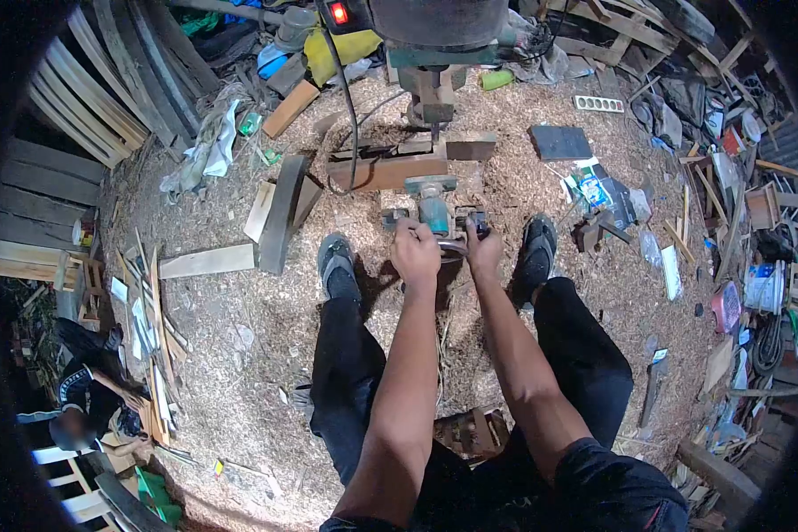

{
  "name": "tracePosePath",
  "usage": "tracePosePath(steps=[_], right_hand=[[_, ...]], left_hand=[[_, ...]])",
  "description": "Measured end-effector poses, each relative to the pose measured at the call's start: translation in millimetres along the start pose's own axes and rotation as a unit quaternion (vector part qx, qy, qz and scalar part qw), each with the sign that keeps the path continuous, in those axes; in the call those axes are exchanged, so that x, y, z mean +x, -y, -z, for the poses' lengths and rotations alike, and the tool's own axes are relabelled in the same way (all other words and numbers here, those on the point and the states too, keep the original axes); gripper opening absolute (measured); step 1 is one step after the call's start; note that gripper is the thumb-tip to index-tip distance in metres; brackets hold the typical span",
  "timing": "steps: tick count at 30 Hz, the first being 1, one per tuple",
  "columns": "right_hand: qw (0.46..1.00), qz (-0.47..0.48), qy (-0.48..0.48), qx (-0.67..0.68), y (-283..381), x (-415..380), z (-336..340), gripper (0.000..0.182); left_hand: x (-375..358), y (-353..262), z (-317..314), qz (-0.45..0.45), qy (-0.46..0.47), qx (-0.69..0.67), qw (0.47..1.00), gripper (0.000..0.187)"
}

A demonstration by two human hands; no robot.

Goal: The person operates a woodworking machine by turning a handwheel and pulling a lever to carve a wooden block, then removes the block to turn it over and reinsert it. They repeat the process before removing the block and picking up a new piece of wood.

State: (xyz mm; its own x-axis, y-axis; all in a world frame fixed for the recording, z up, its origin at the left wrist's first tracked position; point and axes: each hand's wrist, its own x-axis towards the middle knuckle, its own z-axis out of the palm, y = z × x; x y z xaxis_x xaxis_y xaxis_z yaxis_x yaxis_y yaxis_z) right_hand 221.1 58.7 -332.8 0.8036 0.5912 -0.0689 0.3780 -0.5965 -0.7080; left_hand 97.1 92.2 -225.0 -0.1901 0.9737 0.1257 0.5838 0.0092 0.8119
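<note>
At centre, left hand [415, 254] and right hand [484, 254] are gripping the vise [433, 213], seemingly adjusting it; further adjusting would be needing even pressure.

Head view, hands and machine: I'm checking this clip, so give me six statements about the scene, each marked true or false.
1. The left hand and right hand are both at the green metal fixture. True.
2. The red light on the machine is off. False: the red light is lit.
3. The reddish wooden piece is farther from the person than the hands are. True.
4. The white power strip lies left of the machine. False: the power strip lies right of it.
5. A second person is at the left. True.
6. Both shoes are right of the fixture. False: one is on each side.
</note>
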Motion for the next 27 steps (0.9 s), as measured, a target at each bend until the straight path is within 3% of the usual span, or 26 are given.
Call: tracePosePath(steps=[2,4,8,9,12,16,21,24,25,27], right_hand=[[0.990,-0.036,0.029,0.134,-2,2,-1,0.045],[0.931,-0.115,0.101,0.331,-7,3,4,0.046],[0.962,-0.125,0.147,0.194,-3,12,10,0.048],[0.991,-0.080,0.062,0.092,4,5,7,0.051],[0.992,0.062,-0.048,0.100,-4,-3,-13,0.055],[0.985,0.068,0.018,0.158,-3,-1,2,0.053],[0.983,0.155,0.013,0.098,12,0,41,0.049],[0.982,0.165,-0.019,0.090,24,-2,62,0.045],[0.978,0.163,-0.025,0.126,39,0,75,0.044],[0.960,0.205,-0.063,0.182,75,4,101,0.034]], left_hand=[[1,-3,1,0.005,0.002,-0.004,1.000,0.017],[-2,-4,3,0.010,0.003,-0.001,1.000,0.017],[1,-9,4,0.018,0.000,-0.003,1.000,0.017],[-1,-9,4,0.023,0.001,-0.005,1.000,0.017],[-1,-9,6,0.021,0.020,-0.003,1.000,0.021],[1,-6,5,0.003,0.023,0.003,1.000,0.018],[11,-3,15,0.000,0.100,0.041,0.994,0.019],[8,-26,44,0.072,0.209,-0.102,0.970,0.022],[22,13,20,-0.027,0.197,-0.062,0.978,0.023],[27,-24,43,-0.090,0.119,-0.122,0.981,0.023]])
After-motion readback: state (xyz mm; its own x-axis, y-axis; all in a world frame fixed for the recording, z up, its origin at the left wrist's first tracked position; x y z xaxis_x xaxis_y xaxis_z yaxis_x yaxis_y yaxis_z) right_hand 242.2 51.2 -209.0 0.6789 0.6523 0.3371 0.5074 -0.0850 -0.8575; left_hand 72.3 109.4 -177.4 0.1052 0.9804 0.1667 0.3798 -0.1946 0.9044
